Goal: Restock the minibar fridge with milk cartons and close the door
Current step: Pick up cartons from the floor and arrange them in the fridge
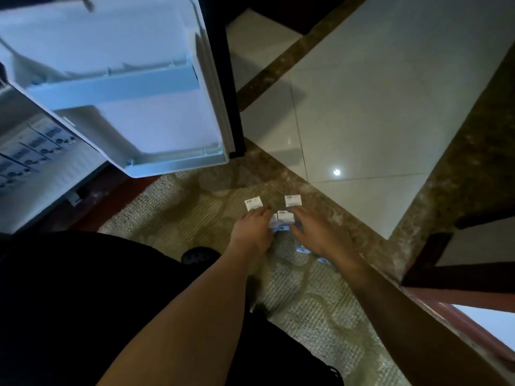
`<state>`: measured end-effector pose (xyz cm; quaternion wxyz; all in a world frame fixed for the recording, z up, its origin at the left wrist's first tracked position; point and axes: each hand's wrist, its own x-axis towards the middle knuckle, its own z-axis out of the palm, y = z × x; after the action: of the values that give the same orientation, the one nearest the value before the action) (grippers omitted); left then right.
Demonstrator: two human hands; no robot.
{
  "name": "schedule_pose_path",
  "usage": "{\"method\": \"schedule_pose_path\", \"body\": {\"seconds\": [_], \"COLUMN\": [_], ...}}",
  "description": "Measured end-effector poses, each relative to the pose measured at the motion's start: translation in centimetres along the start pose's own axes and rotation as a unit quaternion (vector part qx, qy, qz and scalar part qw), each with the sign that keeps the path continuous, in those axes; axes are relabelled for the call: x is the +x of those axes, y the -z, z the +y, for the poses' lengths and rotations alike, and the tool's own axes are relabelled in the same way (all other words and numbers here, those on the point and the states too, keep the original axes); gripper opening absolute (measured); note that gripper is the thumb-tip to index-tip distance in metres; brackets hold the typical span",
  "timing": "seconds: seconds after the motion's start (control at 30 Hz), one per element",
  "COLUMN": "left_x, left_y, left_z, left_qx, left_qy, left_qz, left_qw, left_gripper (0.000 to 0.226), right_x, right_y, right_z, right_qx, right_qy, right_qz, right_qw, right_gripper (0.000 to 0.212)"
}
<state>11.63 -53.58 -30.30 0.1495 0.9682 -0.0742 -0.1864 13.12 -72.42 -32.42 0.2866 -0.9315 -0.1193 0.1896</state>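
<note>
Several small white milk cartons stand on the patterned carpet. One carton (253, 203) is just beyond my left hand (252, 228), another carton (293, 200) just beyond my right hand (313, 231). Between the hands sit two cartons side by side. My left hand's fingers and thumb curl round the left one (273, 222); my right hand curls round the right one (285, 217). Blue-printed cartons (303, 249) peek out beneath my right wrist. The minibar fridge door (125, 79) hangs open at upper left, its shelves bare. Inside the fridge lies a row of cartons (36, 143).
The carpet (195, 207) meets a brown stone border and pale floor tiles (376, 121) on the right. Dark wooden furniture (434, 274) stands at right. My dark-clothed legs and a shoe (199, 255) fill the lower left.
</note>
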Motion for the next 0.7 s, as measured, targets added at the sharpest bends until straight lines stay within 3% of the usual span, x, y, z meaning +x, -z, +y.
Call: {"method": "schedule_pose_path", "body": {"seconds": [0.2,0.53,0.7], "left_x": [1.6,3.3,3.7], "left_y": [-3.2,-6.5,-7.7], "left_z": [-1.0,-0.8,-0.5], "left_qx": [-0.012,-0.028,-0.003], "left_qy": [0.056,0.076,0.076], "left_qz": [-0.001,-0.021,-0.008], "left_qw": [0.998,0.997,0.997], "left_gripper": [0.055,0.051,0.051], "right_x": [2.5,4.0,4.5], "right_y": [-3.1,-5.0,-5.7], "right_z": [1.7,3.7,3.8], "right_qx": [-0.025,-0.079,-0.148], "right_qy": [0.004,-0.011,-0.012], "right_qz": [-0.004,0.003,-0.013], "right_qw": [1.0,0.997,0.989], "right_gripper": [0.049,0.057,0.044]}}
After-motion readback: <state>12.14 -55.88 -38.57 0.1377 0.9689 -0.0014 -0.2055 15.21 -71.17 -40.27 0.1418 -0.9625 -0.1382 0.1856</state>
